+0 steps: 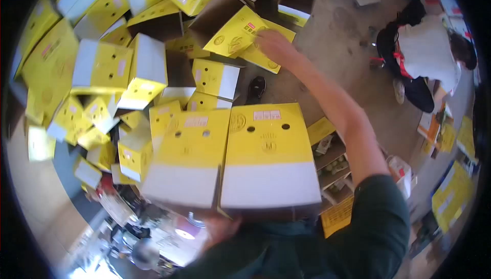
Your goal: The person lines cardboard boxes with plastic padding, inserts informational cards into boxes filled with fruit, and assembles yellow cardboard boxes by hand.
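Two yellow and white cartons stand side by side close to my body, a left carton (186, 159) and a right carton (268, 156), each with two round holes. My left hand (221, 228) is at the bottom edge of the left carton, partly hidden, its fingers not clear. With my arm stretched forward, my right hand (276, 49) is closed at the edge of an open yellow box (238, 33) that lies tilted on the pile. A further yellow flap lies just under that hand.
Many yellow and white boxes (102, 67) are heaped at the left and ahead. A dark shoe (256, 89) shows on the floor. At the right a person (427, 49) bends over. Below my right arm stands an open box with round items (335, 166).
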The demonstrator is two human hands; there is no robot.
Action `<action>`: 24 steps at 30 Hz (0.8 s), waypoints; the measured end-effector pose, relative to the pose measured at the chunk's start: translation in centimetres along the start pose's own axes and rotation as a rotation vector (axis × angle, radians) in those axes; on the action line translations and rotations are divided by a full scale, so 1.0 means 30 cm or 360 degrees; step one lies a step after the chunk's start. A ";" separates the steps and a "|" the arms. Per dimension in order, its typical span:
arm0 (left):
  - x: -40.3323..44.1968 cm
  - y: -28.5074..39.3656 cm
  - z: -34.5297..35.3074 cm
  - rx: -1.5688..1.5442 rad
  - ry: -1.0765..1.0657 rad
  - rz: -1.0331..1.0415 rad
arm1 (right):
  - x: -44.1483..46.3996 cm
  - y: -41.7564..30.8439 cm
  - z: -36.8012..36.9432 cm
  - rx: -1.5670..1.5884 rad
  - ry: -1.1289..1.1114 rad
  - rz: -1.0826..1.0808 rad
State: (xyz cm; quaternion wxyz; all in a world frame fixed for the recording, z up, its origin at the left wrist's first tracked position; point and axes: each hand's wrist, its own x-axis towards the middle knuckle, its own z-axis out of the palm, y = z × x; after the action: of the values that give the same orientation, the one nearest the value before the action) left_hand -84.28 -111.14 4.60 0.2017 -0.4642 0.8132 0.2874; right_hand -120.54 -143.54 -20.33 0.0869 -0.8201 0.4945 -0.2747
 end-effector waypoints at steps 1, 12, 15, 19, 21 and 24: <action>0.030 -0.011 -0.056 -0.0142 0.0059 0.0049 | 0.103 0.070 0.158 -0.0181 -0.0048 -0.0242; 0.219 -0.156 0.000 -0.0661 -0.0358 -0.0361 | 0.297 0.095 0.446 -0.0350 -0.1144 0.0603; 0.189 -0.050 0.000 -0.0683 -0.0380 -0.0440 | -0.130 0.027 0.151 -0.0121 -0.0868 0.1132; 0.205 0.031 0.041 -0.0577 -0.0327 -0.0621 | -0.600 0.137 -0.022 -0.0008 -0.0702 0.1641; 0.178 0.053 0.051 -0.0506 -0.0357 -0.0666 | -0.604 0.238 -0.032 -0.0277 -0.1035 0.1970; 0.185 0.053 0.048 -0.0365 -0.0338 -0.0734 | -0.710 0.449 0.120 -0.0385 -0.0020 0.1683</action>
State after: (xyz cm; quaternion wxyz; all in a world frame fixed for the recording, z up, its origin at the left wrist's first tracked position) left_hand -88.27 -113.09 0.65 0.2920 -0.6242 0.6225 0.3710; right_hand -136.55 -132.40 -36.68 0.1211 -0.4653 0.8672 -0.1296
